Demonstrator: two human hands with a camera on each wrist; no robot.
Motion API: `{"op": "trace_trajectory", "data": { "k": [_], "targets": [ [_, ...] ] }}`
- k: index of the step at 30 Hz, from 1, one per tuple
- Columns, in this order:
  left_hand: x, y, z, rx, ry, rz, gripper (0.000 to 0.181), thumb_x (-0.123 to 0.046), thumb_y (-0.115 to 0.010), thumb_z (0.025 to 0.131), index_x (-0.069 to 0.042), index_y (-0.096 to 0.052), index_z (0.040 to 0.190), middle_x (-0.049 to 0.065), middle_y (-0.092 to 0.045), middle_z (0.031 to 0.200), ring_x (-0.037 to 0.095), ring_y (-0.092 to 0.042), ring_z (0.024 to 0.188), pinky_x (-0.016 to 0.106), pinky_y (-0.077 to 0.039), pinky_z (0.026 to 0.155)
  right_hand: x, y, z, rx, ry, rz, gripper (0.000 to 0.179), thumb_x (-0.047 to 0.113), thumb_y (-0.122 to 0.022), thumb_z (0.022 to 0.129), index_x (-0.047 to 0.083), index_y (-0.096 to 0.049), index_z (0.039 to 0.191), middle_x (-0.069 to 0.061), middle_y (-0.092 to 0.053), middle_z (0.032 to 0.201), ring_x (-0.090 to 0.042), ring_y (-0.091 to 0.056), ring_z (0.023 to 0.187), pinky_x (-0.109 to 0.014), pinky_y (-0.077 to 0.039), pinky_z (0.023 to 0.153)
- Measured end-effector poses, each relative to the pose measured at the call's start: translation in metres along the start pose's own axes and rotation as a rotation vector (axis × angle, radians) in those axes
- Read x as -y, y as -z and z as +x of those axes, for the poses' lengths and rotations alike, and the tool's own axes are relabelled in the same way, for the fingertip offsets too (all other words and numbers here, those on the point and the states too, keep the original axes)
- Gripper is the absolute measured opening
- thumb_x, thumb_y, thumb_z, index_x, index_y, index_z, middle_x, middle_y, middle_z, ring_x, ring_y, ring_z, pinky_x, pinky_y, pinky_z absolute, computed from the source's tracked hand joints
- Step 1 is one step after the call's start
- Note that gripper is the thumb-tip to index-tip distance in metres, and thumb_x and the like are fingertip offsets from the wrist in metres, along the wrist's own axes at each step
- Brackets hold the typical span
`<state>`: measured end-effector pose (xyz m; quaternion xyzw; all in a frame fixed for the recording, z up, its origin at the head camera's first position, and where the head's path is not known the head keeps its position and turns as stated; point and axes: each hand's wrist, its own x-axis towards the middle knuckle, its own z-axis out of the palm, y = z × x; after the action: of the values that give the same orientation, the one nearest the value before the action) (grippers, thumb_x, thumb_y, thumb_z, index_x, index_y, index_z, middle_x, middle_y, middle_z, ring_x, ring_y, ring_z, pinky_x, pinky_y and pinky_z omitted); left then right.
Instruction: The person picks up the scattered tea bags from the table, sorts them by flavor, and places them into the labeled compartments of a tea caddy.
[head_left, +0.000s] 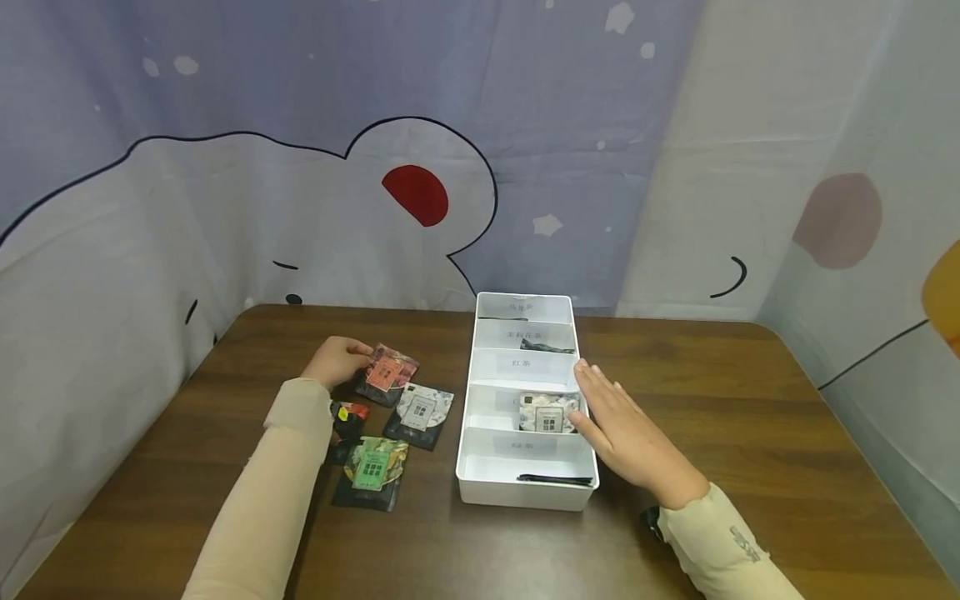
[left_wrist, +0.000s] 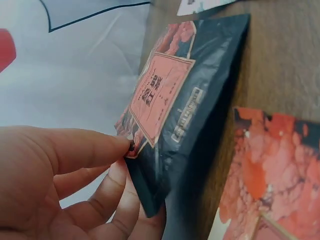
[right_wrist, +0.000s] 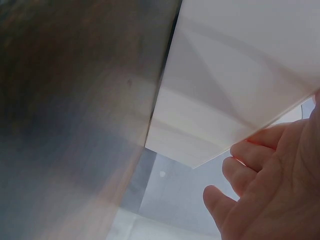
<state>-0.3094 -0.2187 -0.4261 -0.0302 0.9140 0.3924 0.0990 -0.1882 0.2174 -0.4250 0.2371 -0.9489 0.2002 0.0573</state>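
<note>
Red packet [head_left: 387, 374], left of the box [head_left: 522, 494], is pinched at its edge by the left hand [head_left: 339, 360]; the right hand [head_left: 628, 435] is held straight-fingered at the box's rim; pick-up seems the step, with a lift clear of the worktop [head_left: 675, 358] called for

A brown table [head_left: 675, 367] carries sachets [head_left: 371, 475] and a white box [head_left: 521, 495].
</note>
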Motion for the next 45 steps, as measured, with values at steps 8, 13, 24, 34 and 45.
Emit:
{"op": "trace_trajectory", "data": {
  "k": [8,13,24,34,45],
  "targets": [
    [0.002,0.004,0.002,0.002,-0.013,-0.054,0.037,-0.013,-0.053,0.104,0.006,-0.06,0.134,0.029,-0.056,0.137,0.035,-0.055,0.114,0.05,-0.051,0.096,0.001,0.001,0.001,0.001,-0.004,0.004,0.067,0.039,-0.04,0.11,-0.001,-0.02,0.16,-0.016,-0.02,0.166,-0.037,-0.015,0.153,-0.058,-0.017,0.122],
    [0.0,0.004,0.004,-0.007,0.006,-0.137,0.041,-0.014,-0.05,0.105,0.007,-0.055,0.139,0.029,-0.053,0.14,0.038,-0.056,0.123,0.048,-0.053,0.1,0.001,0.001,0.0,0.003,-0.006,0.007,0.067,0.039,-0.04,0.11,-0.001,-0.02,0.16,-0.016,-0.02,0.166,-0.037,-0.015,0.153,-0.058,-0.017,0.122],
    [-0.012,0.007,-0.003,-0.068,0.004,-0.226,0.042,-0.012,-0.048,0.104,0.007,-0.052,0.141,0.026,-0.054,0.138,0.035,-0.057,0.12,0.033,-0.06,0.086,0.002,0.001,-0.001,0.006,-0.011,0.018,0.067,0.039,-0.04,0.11,-0.001,-0.019,0.16,-0.017,-0.019,0.167,-0.037,-0.014,0.154,-0.058,-0.016,0.122],
    [-0.024,0.005,-0.015,-0.097,-0.057,-0.329,0.042,-0.012,-0.052,0.106,0.007,-0.05,0.143,0.027,-0.054,0.14,0.039,-0.057,0.126,0.033,-0.059,0.09,0.001,0.0,0.0,0.003,-0.002,0.013,0.067,0.038,-0.04,0.11,-0.001,-0.019,0.16,-0.017,-0.02,0.166,-0.037,-0.014,0.154,-0.057,-0.016,0.122],
    [-0.046,-0.004,-0.023,-0.173,-0.144,-0.393,0.037,-0.01,-0.056,0.102,0.005,-0.058,0.136,0.025,-0.063,0.128,0.029,-0.067,0.108,0.031,-0.06,0.084,0.001,0.0,0.0,0.002,-0.005,0.015,0.067,0.039,-0.04,0.11,-0.001,-0.02,0.16,-0.016,-0.02,0.166,-0.037,-0.014,0.154,-0.057,-0.016,0.122]
  ]
}}
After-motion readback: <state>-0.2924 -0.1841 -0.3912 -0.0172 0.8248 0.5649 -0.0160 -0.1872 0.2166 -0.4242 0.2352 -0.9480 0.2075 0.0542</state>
